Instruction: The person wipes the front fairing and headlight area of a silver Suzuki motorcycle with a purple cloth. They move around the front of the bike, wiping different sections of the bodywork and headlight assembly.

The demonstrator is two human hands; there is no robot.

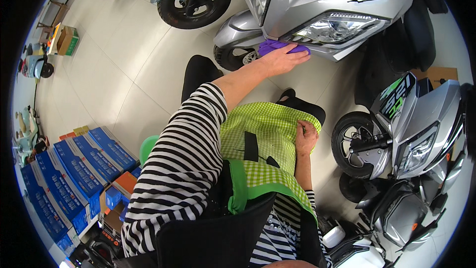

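My left hand [284, 61] presses a purple cloth [270, 45] against the lower front of a silver scooter [367, 5]. The cloth is bunched under the fingers, just below the scooter's headlight [337, 27]. Part of it is hidden behind the hand. On my lap, over a green checked apron [270, 129], rests my right hand [306, 138]. Its fingers are loosely bent and a little apart, and nothing shows in them. The silver scooter's front wheel [230, 58] stands beyond my left forearm.
Another silver scooter [431, 129] stands close on my right, with its front wheel [353, 144] near my right hand. A grey-blue scooter's wheel [196, 5] is at the far left. Blue boxes [74, 168] and a green round container [148, 149] lie to my left.
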